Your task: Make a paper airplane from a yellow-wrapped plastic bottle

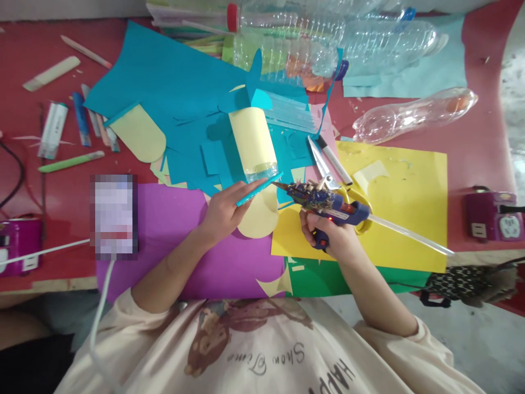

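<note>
My right hand [330,235] is closed round the handle of a blue glue gun [328,203], whose nozzle points left toward a thin teal paper strip [259,189]. My left hand [225,210] pinches that strip, which is edged onto a pale yellow rounded paper piece [258,216]. Just beyond stands a clear bottle wrapped in pale yellow paper [252,143], lying on teal paper cut-outs [172,98]. A clear glue stick [410,234] sticks out of the gun's back.
Yellow [410,180], purple [172,219] and green [328,276] sheets cover the red table [484,142]. Scissors [324,167] and a marker [334,158] lie behind the gun. Empty plastic bottles [414,115] lie at the back. A phone [114,216], power strips [494,213] and pens [82,117] are around.
</note>
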The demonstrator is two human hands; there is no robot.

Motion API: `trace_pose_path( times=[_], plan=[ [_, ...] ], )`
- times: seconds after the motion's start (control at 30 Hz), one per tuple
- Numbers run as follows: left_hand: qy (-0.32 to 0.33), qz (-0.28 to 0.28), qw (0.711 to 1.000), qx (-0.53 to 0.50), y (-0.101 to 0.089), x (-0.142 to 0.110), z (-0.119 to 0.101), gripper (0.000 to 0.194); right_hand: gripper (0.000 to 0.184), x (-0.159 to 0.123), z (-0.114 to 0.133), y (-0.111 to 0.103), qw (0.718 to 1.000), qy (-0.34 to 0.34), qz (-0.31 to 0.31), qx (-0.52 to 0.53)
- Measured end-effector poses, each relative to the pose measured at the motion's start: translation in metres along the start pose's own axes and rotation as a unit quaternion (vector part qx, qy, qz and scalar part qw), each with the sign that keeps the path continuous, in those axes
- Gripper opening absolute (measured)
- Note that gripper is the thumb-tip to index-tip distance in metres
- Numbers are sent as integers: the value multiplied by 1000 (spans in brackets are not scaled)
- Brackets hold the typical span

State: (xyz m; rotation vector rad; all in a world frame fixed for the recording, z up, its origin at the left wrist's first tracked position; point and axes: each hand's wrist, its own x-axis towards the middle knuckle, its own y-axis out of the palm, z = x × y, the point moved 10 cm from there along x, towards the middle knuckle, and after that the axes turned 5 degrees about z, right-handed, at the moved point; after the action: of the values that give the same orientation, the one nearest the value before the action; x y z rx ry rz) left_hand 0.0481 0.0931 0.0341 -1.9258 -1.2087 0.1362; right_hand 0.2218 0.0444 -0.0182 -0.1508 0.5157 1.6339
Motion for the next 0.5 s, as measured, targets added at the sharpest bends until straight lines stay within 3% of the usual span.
trace_pose_path(
  times=[0.5],
  plan=[
    [11,-4,1000,1,-2,0,-3,39,24,2,-3,-14,1000,-6,-25,10]
  ],
)
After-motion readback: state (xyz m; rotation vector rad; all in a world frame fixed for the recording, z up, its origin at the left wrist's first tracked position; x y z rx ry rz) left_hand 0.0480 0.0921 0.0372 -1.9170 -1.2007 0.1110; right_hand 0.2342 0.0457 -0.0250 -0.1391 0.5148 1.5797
